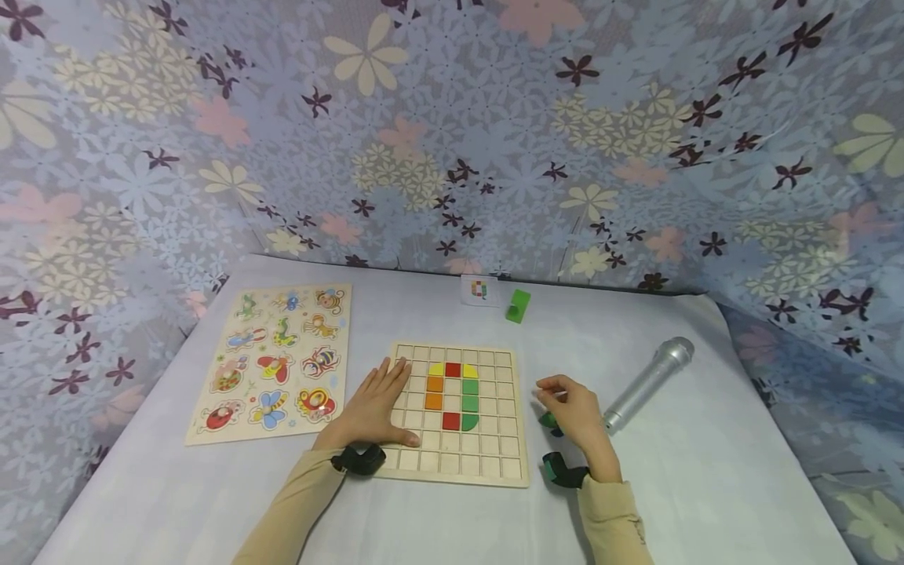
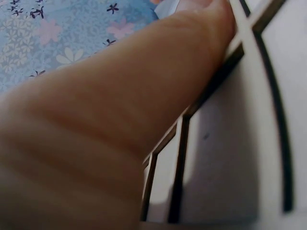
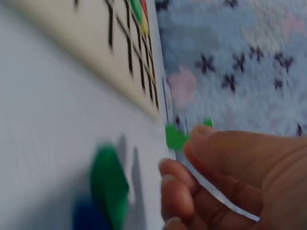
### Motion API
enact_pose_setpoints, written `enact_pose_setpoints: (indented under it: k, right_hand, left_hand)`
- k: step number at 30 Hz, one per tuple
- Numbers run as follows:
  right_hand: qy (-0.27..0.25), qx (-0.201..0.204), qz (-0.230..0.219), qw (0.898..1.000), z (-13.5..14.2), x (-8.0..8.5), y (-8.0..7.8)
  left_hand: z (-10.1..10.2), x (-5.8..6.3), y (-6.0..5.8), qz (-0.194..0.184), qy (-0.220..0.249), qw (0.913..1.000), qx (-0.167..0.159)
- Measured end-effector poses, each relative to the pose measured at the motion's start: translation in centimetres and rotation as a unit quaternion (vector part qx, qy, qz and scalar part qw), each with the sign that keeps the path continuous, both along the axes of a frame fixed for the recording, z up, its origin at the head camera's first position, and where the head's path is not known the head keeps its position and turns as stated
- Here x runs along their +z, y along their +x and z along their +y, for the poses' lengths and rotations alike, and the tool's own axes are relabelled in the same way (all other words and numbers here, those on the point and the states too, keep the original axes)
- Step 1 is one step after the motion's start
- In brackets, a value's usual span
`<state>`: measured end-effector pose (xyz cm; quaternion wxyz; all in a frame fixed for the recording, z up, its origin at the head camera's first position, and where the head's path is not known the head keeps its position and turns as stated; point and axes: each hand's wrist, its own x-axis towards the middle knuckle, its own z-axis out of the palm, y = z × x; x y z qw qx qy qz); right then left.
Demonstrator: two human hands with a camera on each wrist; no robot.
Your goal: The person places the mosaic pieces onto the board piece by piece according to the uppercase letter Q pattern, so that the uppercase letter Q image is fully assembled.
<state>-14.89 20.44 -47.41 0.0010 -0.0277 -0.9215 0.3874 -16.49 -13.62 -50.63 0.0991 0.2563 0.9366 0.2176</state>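
A wooden grid board lies flat on the table, with red, yellow, orange and green tiles set in a ring in its squares. My left hand rests across the board's left side, fingers spread and thumb out; the left wrist view shows its thumb along the grid lines. Just right of the board is my right hand, fingers loosely bent and nothing visible between them. Under it are a green piece and a dark blue piece, both blurred in the right wrist view and partly covered by the hand in the head view.
An insect peg puzzle lies to the left of the board. A small card with a coloured tile pattern stands at the back, beside a bright green plastic piece. To the right is a silver microphone. Floral cloth hangs behind the table.
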Motion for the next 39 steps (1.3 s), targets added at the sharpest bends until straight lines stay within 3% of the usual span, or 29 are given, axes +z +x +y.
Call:
enact_pose_setpoints:
  k: [3, 9, 12, 27, 33, 39]
  right_hand:
    - [0.028, 0.004, -0.028, 0.999, 1.6, 0.1, 0.2]
    - [0.024, 0.031, -0.092, 0.995, 2.6, -0.1, 0.3]
    - [0.024, 0.034, -0.103, 0.994, 2.7, -0.2, 0.3]
    - [0.061, 0.035, -0.059, 0.996, 1.6, -0.9, -0.2]
    - [0.031, 0.028, -0.046, 0.998, 1.3, -1.2, -0.4]
    - [-0.023, -0.016, -0.015, 0.999, 1.2, -1.4, -0.5]
  left_hand:
    - [0.0, 0.0, 0.0, 0.000, 0.000, 1.0000, 0.000]
    - [0.0, 0.0, 0.0, 0.001, 0.000, 1.0000, -0.001]
    - [0.0, 0.0, 0.0, 0.002, 0.001, 1.0000, -0.001]
    - [0.1, 0.2, 0.1, -0.011, 0.010, 0.9999, 0.005]
    - [0.1, 0.1, 0.0, -0.009, 0.006, 0.9999, 0.004]
    - [0.2, 0.3, 0.1, -0.002, -0.002, 1.0000, -0.001]
